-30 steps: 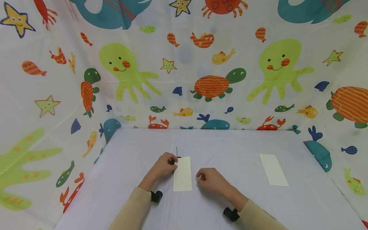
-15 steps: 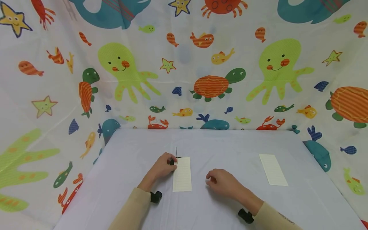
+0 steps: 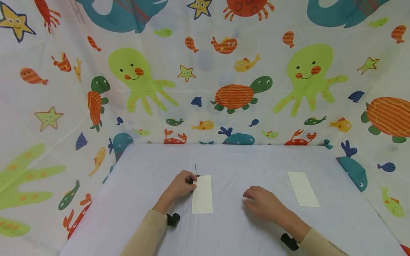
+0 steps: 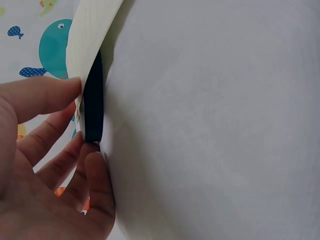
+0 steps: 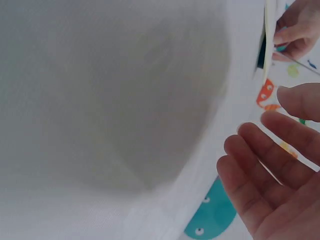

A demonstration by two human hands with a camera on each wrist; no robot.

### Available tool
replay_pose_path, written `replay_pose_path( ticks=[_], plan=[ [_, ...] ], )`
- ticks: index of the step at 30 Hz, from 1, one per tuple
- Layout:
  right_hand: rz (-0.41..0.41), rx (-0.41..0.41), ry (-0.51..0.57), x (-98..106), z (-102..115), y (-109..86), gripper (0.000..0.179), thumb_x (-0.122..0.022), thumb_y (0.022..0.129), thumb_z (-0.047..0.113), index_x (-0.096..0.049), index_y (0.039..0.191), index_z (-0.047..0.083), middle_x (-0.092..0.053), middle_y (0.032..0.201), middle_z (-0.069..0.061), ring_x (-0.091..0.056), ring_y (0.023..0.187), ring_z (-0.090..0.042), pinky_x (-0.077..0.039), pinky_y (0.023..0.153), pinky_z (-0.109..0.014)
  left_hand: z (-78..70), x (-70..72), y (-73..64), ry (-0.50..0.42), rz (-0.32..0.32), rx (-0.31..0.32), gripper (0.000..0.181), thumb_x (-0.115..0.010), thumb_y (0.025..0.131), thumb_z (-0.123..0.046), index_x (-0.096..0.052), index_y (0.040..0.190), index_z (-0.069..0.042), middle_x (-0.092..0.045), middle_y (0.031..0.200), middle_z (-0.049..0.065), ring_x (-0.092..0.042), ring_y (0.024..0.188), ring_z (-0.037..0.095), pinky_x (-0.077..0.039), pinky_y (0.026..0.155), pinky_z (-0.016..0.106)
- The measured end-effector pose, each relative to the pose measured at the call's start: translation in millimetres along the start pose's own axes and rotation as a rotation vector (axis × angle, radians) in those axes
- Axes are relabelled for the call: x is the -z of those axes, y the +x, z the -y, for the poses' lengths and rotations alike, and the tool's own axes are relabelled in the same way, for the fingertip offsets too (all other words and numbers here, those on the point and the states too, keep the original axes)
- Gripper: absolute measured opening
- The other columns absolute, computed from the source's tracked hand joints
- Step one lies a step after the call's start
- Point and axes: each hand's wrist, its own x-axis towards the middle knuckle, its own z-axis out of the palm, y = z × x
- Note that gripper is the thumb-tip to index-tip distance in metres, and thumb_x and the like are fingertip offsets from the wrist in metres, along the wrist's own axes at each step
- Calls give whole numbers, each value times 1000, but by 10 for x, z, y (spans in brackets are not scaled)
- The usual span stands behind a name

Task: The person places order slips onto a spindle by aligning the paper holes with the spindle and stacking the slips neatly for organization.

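Observation:
My left hand (image 3: 180,185) is at the upper left corner of a cream lined paper sheet (image 3: 202,195). Thumb and forefinger pinch the sheet's edge. In the left wrist view a flat dark blue-black piece (image 4: 93,107) lies under the paper (image 4: 92,40), its end near the other fingers. From the fingertips a thin dark rod (image 3: 195,170) points away across the table; what it belongs to is hidden. My right hand (image 3: 266,203) hovers over the cloth to the right of the sheet, fingers loosely bent and holding nothing.
A second cream lined sheet (image 3: 304,189) lies slanted at the right on the white-covered table (image 3: 243,160). A curtain (image 3: 179,92) printed with sea animals encloses the back and sides. Each wrist carries a small black camera (image 3: 173,220).
My right hand has moved rightward, away from the nearer sheet, and its fingers have loosened a little. The left hand and both sheets stay in place.

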Motion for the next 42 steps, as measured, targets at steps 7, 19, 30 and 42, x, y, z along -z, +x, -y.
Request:
replay_pose_path(
  ticks=[7,19,30,42],
  plan=[
    [-23,18,-25,99,-186,-73,16,-74,92,18,-74,106,11,-65,102,5,-63,102,-20,-54,89,-43,21,-18,5,-5,4,19,17,-76,88,-12,-68,103,-12,-58,116,8,-52,101,27,-46,87,46],
    [-52,10,-91,242,-609,-181,20,-74,92,19,-73,110,10,-67,112,-3,-61,111,-28,-51,95,-49,42,-31,19,0,13,26,18,-76,88,-13,-68,104,-12,-58,118,9,-53,101,27,-46,87,47],
    [-118,18,-163,381,-917,-240,22,-76,89,14,-72,109,6,-67,110,-8,-63,107,-33,-52,93,-52,32,-15,3,-4,15,29,18,-75,88,-12,-68,105,-12,-58,118,9,-52,102,28,-46,87,46],
    [-87,-113,-155,537,-1266,-336,29,-72,94,23,-70,117,5,-65,121,-20,-58,117,-43,-48,96,-60,37,-2,26,-14,22,30,19,-75,88,-12,-68,105,-12,-57,118,10,-52,103,28,-46,88,47]
  ],
)
